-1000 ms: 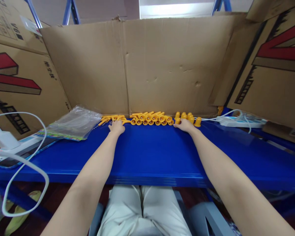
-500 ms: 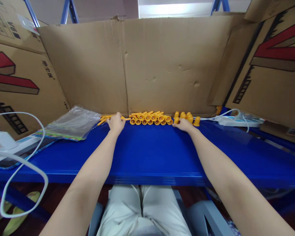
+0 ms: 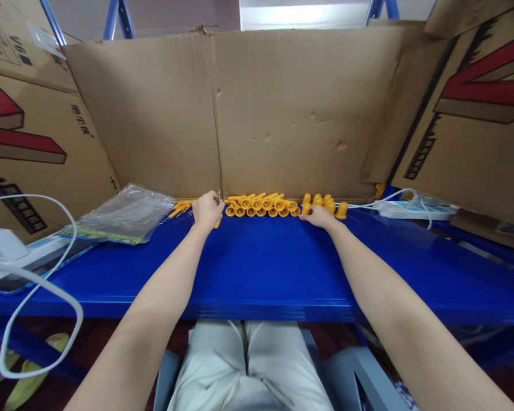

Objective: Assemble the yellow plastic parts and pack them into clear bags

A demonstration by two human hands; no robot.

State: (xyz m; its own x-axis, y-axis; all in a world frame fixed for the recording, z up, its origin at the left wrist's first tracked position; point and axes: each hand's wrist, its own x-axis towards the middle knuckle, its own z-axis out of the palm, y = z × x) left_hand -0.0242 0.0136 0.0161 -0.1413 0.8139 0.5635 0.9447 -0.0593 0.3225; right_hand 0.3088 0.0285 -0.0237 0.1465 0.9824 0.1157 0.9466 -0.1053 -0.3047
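Note:
My left hand (image 3: 206,209) is closed at the far edge of the blue table (image 3: 261,268), with a small metal spring showing above its fingers and an orange stick piece under them. Left of it lie orange stick pieces (image 3: 180,206). A row of orange funnel-shaped pieces (image 3: 261,206) runs between my hands. My right hand (image 3: 319,216) rests knuckles up against the orange caps (image 3: 328,204), fingers curled on one of them.
A cardboard wall (image 3: 282,114) stands right behind the parts. A clear plastic bag (image 3: 124,214) lies at the left, beside a white charger (image 3: 0,242) and its looping cable. A white power strip (image 3: 415,211) lies at the right.
My left hand moved right from the stick pieces and lifted slightly, now with a spring and a stick in its fingers. My right hand barely shifted.

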